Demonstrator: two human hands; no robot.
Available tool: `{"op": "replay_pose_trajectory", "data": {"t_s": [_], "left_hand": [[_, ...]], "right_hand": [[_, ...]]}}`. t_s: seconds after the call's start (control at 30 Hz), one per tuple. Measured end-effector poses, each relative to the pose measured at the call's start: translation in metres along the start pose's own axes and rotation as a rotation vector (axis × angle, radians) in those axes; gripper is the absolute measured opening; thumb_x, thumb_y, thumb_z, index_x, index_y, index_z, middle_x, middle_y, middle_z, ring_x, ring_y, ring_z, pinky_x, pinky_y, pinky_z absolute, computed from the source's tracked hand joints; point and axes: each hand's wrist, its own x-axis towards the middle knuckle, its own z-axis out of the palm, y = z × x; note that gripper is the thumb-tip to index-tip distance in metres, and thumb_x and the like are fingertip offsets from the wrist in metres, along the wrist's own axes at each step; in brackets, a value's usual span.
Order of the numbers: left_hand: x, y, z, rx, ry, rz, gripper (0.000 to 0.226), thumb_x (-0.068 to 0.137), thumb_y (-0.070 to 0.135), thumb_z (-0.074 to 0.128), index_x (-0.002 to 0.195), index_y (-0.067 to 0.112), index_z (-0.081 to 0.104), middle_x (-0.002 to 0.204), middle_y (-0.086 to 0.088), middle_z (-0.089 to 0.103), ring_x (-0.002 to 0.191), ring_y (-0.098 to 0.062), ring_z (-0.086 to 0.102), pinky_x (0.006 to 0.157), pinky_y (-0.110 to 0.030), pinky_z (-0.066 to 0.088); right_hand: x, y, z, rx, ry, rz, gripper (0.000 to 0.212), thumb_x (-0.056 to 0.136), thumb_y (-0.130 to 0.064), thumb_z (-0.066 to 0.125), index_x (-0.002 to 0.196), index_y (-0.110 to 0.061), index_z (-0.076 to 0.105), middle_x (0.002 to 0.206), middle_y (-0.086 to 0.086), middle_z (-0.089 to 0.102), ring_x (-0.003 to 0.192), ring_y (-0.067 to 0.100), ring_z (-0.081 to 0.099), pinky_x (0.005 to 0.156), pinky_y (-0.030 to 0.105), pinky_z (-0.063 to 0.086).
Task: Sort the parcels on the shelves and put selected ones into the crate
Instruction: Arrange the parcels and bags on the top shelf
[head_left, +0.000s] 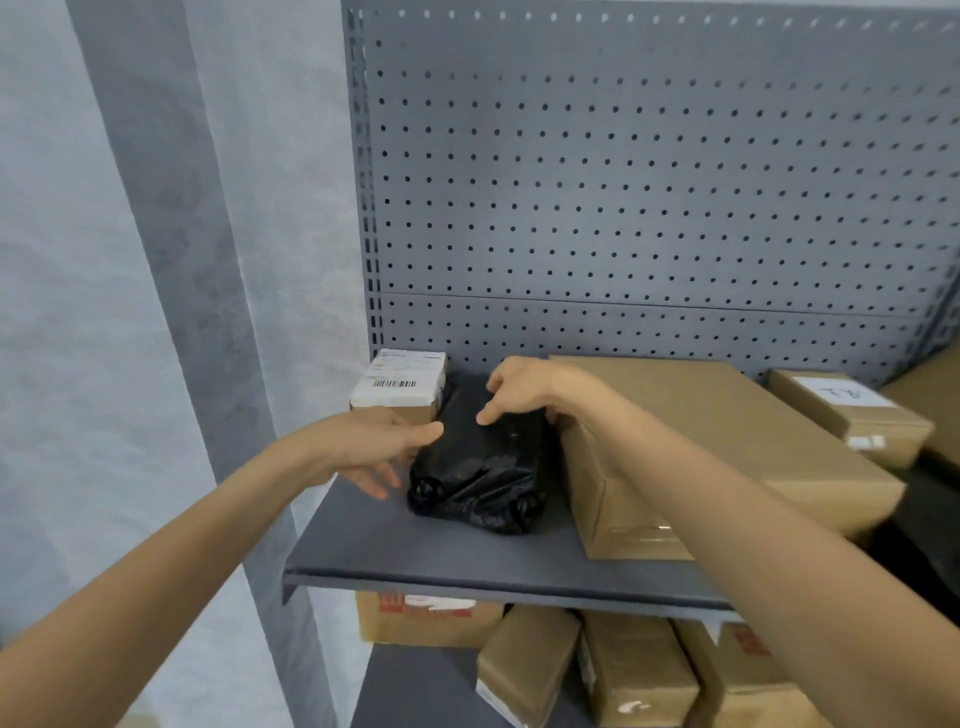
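A black plastic-wrapped parcel (480, 467) lies on the grey shelf (415, 556), between a small box with a white barcode label (400, 387) and a large brown box (727, 452). My left hand (382, 447) reaches in at the parcel's left side, fingers spread and relaxed, thumb tip at its upper left edge. My right hand (519, 387) hovers over the parcel's top, fingers extended downward and touching or almost touching the wrap. Neither hand grips anything. No crate is in view.
A smaller brown box with a handwritten label (852, 410) stands at the right back. Several brown cartons (634, 670) fill the lower shelf. A grey pegboard (649, 182) backs the shelf, with a pale wall to the left.
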Motion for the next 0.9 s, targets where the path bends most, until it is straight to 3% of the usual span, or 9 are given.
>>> {"op": "replay_pose_trajectory", "data": {"t_s": [0.07, 0.13, 0.27, 0.33, 0.47, 0.63, 0.77, 0.9], "left_hand": [[0.007, 0.000, 0.012, -0.033, -0.054, -0.028, 0.054, 0.092, 0.057, 0.046, 0.124, 0.015, 0.059, 0.119, -0.006, 0.065, 0.098, -0.019, 0.066, 0.074, -0.029, 0.060], [0.015, 0.001, 0.022, -0.113, -0.027, -0.051, 0.057, 0.090, 0.059, 0.049, 0.126, 0.017, 0.058, 0.123, -0.005, 0.063, 0.107, -0.019, 0.063, 0.077, -0.034, 0.060], [0.019, 0.005, 0.038, -0.195, 0.063, -0.073, 0.045, 0.088, 0.051, 0.060, 0.119, 0.019, 0.057, 0.109, -0.002, 0.063, 0.100, -0.018, 0.058, 0.065, -0.028, 0.053], [0.022, 0.005, 0.043, -0.226, 0.101, -0.048, 0.046, 0.085, 0.044, 0.066, 0.121, 0.016, 0.057, 0.103, -0.002, 0.065, 0.093, -0.017, 0.060, 0.067, -0.027, 0.049], [0.026, 0.001, 0.042, -0.314, 0.160, 0.037, 0.067, 0.080, 0.040, 0.073, 0.136, 0.014, 0.048, 0.130, -0.003, 0.060, 0.115, -0.020, 0.057, 0.091, -0.029, 0.045], [0.023, 0.007, 0.035, -0.643, 0.132, 0.066, 0.047, 0.077, 0.027, 0.076, 0.119, 0.012, 0.062, 0.102, -0.006, 0.074, 0.092, -0.024, 0.070, 0.073, -0.033, 0.057], [0.015, 0.024, 0.023, -0.779, 0.129, 0.081, 0.024, 0.084, 0.020, 0.069, 0.106, 0.012, 0.063, 0.083, -0.006, 0.072, 0.064, -0.019, 0.067, 0.050, -0.026, 0.052], [0.009, 0.037, 0.000, -0.883, 0.138, 0.077, 0.007, 0.087, 0.015, 0.064, 0.091, 0.010, 0.066, 0.078, -0.006, 0.069, 0.061, -0.017, 0.065, 0.049, -0.023, 0.054]], "right_hand": [[-0.004, -0.002, 0.008, -0.035, 0.017, -0.033, 0.060, 0.090, -0.032, 0.066, 0.139, -0.003, 0.048, 0.140, 0.012, 0.051, 0.125, 0.029, 0.051, 0.083, 0.035, 0.047], [-0.005, -0.002, 0.015, -0.043, 0.046, -0.055, 0.058, 0.089, -0.033, 0.067, 0.136, -0.003, 0.051, 0.137, 0.012, 0.055, 0.123, 0.028, 0.053, 0.096, 0.036, 0.047], [-0.007, 0.002, 0.021, 0.017, 0.104, -0.051, 0.057, 0.085, -0.032, 0.072, 0.131, -0.002, 0.056, 0.132, 0.013, 0.059, 0.120, 0.027, 0.056, 0.101, 0.037, 0.047], [-0.011, 0.003, 0.022, 0.069, 0.147, -0.058, 0.053, 0.084, -0.028, 0.073, 0.128, -0.002, 0.059, 0.130, 0.013, 0.061, 0.119, 0.027, 0.057, 0.099, 0.036, 0.048], [-0.022, 0.008, 0.019, 0.298, 0.309, -0.101, 0.035, 0.085, -0.022, 0.071, 0.117, -0.007, 0.067, 0.123, 0.008, 0.064, 0.116, 0.022, 0.058, 0.090, 0.029, 0.045], [-0.045, 0.015, -0.002, 0.585, 0.430, -0.166, 0.021, 0.089, -0.018, 0.065, 0.109, -0.014, 0.071, 0.118, -0.002, 0.066, 0.106, 0.009, 0.053, 0.087, 0.020, 0.035], [-0.055, 0.020, -0.016, 0.715, 0.505, -0.231, 0.020, 0.090, -0.018, 0.062, 0.107, -0.018, 0.073, 0.108, -0.009, 0.066, 0.110, 0.007, 0.056, 0.098, 0.025, 0.041], [-0.069, 0.035, -0.033, 0.769, 0.247, -0.441, 0.037, 0.093, -0.023, 0.062, 0.130, -0.021, 0.059, 0.130, -0.010, 0.058, 0.122, 0.002, 0.050, 0.110, 0.023, 0.033]]}}
